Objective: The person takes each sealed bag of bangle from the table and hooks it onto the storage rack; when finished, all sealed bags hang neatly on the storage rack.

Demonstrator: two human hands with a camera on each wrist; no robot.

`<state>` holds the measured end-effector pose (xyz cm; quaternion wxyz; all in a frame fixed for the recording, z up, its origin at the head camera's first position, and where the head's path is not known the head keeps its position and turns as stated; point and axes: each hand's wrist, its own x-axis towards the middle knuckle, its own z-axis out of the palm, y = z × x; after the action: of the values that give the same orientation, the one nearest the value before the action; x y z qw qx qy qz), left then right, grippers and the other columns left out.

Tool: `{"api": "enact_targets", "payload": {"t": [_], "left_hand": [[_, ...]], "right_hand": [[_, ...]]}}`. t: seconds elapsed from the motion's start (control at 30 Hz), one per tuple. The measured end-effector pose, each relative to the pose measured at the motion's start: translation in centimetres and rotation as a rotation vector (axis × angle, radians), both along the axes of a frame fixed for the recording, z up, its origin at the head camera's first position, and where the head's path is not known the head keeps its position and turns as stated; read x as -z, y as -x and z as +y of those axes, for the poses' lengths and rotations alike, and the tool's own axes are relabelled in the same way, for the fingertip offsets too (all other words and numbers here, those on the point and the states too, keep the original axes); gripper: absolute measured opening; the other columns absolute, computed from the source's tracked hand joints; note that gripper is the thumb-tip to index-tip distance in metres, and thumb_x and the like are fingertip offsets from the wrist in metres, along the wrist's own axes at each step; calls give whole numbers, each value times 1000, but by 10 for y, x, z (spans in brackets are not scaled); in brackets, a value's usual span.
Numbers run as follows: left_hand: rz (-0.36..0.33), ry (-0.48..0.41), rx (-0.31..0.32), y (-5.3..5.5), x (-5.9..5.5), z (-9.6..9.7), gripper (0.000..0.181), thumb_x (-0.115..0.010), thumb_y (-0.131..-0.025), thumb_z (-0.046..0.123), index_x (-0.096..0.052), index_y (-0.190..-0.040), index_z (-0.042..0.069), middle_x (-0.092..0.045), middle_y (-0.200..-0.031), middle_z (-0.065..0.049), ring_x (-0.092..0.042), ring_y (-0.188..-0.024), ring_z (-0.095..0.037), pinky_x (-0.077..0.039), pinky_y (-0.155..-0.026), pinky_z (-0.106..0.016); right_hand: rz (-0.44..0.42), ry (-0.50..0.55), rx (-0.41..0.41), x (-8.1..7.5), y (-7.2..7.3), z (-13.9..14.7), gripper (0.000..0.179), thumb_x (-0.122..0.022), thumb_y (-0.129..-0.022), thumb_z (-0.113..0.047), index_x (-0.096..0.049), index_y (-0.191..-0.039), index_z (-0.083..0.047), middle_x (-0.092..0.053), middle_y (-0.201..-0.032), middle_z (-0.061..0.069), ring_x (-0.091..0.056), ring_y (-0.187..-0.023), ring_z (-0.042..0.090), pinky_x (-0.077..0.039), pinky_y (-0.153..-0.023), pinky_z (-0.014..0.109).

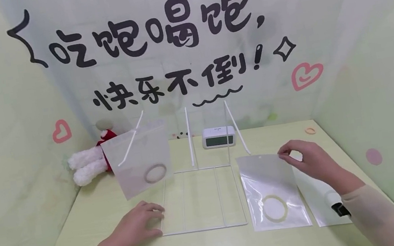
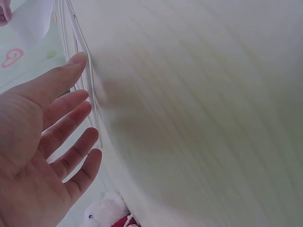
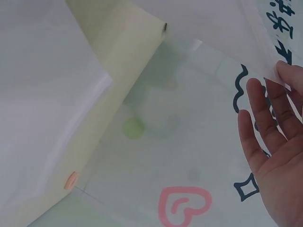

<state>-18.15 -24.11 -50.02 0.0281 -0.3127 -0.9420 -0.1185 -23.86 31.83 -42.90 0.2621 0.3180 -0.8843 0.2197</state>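
Note:
My right hand [image 1: 307, 159] pinches the top right corner of a clear plastic bag [image 1: 263, 181] between thumb and forefinger. A pale yellow ring [image 1: 285, 207] shows inside that bag, which hangs right of a white wire rack [image 1: 205, 229]. My left hand [image 1: 133, 230] is at the left side of the rack's base, fingers relaxed, fingertips right at the wire; the left wrist view shows its palm with nothing held. Another clear bag [image 1: 125, 155], with a grey ring [image 1: 145, 175] in it, hangs on the rack's left prong [image 1: 132, 142].
A further bag [image 1: 319, 202] lies on the table under my right forearm. Near the table's back right edge is a small orange ring [image 1: 310, 127]. Behind the rack stand a white digital clock [image 1: 217, 132] and a plush toy [image 1: 88, 164]. Printed curtains enclose the table.

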Motion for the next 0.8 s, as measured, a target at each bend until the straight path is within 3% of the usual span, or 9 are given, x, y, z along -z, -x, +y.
{"api": "enact_targets", "payload": {"t": [0.33,0.57,0.8], "left_hand": [[2,-4,7,1,-1,-1,38,-89,-76,35,-80,-110,20,-71,-127,9,-61,-112,-18,-58,-93,-40],[-18,-6,7,-1,-2,0,38,-89,-77,35,-79,-110,19,-71,-127,8,-61,-113,-19,-59,-93,-41],[-14,1,3,0,-1,0,38,-89,-77,36,-79,-110,20,-70,-127,8,-61,-113,-18,-59,-93,-41]], "right_hand": [[56,71,-50,-25,-16,-16,32,-85,-76,5,-74,-97,-16,-72,-89,-13,-64,-85,-2,-47,-79,7],[38,68,-46,-44,-28,-25,25,-84,-80,-1,-75,-97,-16,-73,-90,-12,-63,-87,-3,-46,-84,6],[134,77,-101,-63,-39,-35,29,-84,-74,3,-76,-95,-16,-73,-89,-13,-64,-84,1,-46,-82,9]]}}
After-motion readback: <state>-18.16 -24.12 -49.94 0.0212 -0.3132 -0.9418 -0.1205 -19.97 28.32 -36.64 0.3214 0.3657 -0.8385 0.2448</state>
